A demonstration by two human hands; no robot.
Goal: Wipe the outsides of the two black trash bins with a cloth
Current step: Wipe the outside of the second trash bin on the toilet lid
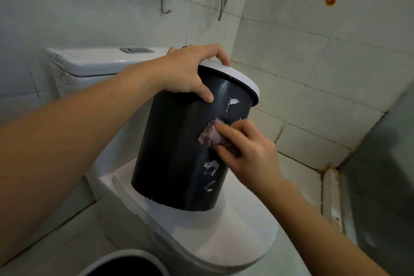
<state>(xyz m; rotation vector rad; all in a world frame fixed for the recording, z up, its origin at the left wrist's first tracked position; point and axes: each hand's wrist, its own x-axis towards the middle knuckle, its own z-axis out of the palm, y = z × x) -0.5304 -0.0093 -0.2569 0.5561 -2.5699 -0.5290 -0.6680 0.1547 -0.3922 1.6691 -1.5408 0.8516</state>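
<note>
At 7 o'clock, a second bin's rim (125,263) shows. The left hand (190,71) grips the white rim of the black bin (174,152), tilted on the toilet lid (235,231). At 3 o'clock of the bin, the right hand (248,152) pinches a cloth (209,134) against its side.

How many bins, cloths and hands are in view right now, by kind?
Black bins: 2, one tilted on the toilet lid, one at the bottom edge
Cloths: 1, the pink cloth pressed on the tilted bin
Hands: 2, left hand gripping the bin's rim, right hand holding the cloth
Total: 5
</note>
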